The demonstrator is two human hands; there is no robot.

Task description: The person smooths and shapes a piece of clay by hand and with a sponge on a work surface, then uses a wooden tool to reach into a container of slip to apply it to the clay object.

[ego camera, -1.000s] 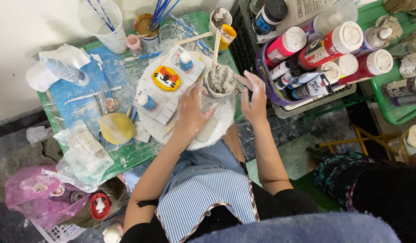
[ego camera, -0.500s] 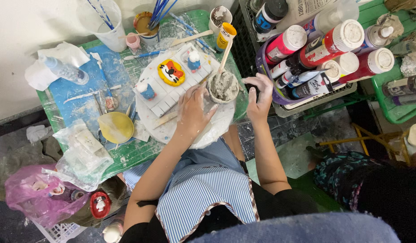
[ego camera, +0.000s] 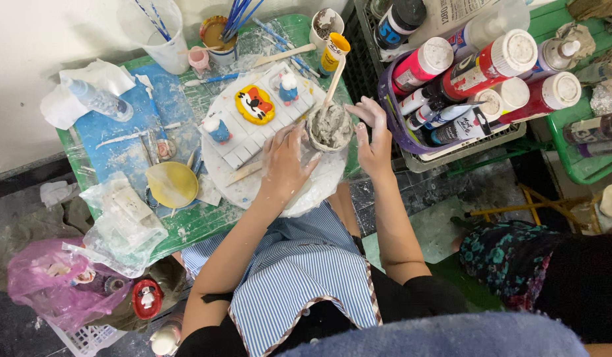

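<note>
green table point(ego camera: 193, 228) | plastic-covered, paint-smeared | grey floor point(ego camera: 445, 225) | hands point(ego camera: 286, 158) at cup point(ego camera: 329, 129)

Green table point(ego camera: 187, 228) covered with clear plastic sheet; blue paint patch seen at left part. Clear cup point(ego camera: 154, 30) with thin blue brushes placed at far edge, small pink cup point(ego camera: 199, 59) just beside it. Yellow round dish point(ego camera: 173, 184) laid near crumpled plastic bag point(ego camera: 124, 225). Purple basket point(ego camera: 411, 135) packed with paint bottles, red and pink, white caps, at right of table. Pink plastic bag point(ego camera: 51, 277) dropped on floor at lower left. Blue-and-white striped apron point(ego camera: 299, 271) seen below table edge
</note>
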